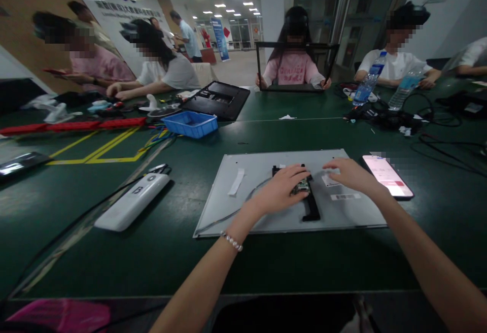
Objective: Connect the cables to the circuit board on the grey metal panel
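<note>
A flat grey display panel (216, 201) lies on the table before me, with a grey cable (228, 215) running across its left part. On its middle sits a black bracket (312, 206) with a small green circuit board (303, 186). My left hand (279, 191) lies over the board and bracket, fingers stretched out, covering part of both. Above the panel's right part, near a white label (330, 179), hovers my right hand (352, 174). Its fingers are slightly bent and apart, with nothing in them.
A lit phone (386, 175) lies right of the panel; a white power bank (133, 201) with a cable lies left. Beyond are a blue tray (192, 124), a black casing (218, 98) and water bottles (369, 79). Across the table, a person holds a black frame (297, 88).
</note>
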Motion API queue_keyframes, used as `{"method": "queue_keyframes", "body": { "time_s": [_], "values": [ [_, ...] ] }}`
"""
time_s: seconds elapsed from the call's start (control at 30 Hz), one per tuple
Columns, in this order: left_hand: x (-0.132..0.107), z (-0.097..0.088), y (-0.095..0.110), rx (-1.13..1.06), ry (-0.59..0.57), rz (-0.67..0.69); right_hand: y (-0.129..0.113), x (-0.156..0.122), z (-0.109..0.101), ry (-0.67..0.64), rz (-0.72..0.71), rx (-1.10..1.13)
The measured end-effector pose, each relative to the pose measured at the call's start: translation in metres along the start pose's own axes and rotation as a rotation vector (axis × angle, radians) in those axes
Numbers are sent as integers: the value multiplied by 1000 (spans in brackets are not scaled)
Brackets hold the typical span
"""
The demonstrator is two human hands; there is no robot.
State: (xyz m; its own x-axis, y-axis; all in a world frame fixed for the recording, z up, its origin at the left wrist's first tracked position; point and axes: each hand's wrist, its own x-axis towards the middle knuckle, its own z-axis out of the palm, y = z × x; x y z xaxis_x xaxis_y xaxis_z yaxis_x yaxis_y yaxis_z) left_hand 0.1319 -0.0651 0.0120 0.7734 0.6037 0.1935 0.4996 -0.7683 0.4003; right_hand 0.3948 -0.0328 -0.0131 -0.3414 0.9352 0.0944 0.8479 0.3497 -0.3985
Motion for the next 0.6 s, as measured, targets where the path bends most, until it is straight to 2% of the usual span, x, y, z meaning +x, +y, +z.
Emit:
{"method": "queue_keyframes", "body": {
  "time_s": [0.1, 0.2, 0.37, 0.6],
  "values": [
    [3, 6, 10, 36, -50, 52, 14, -8, 7, -5, 75, 102],
    [4, 10, 13, 58, -86, 45, 18, -7, 8, -28, 81, 156],
    [5, 9, 14, 46, -103, 1, 13, -4, 8, -85, 85, 127],
    [5, 7, 14, 74, -95, -5, 4, -10, 4, -33, 157, 135]
  ]
}}
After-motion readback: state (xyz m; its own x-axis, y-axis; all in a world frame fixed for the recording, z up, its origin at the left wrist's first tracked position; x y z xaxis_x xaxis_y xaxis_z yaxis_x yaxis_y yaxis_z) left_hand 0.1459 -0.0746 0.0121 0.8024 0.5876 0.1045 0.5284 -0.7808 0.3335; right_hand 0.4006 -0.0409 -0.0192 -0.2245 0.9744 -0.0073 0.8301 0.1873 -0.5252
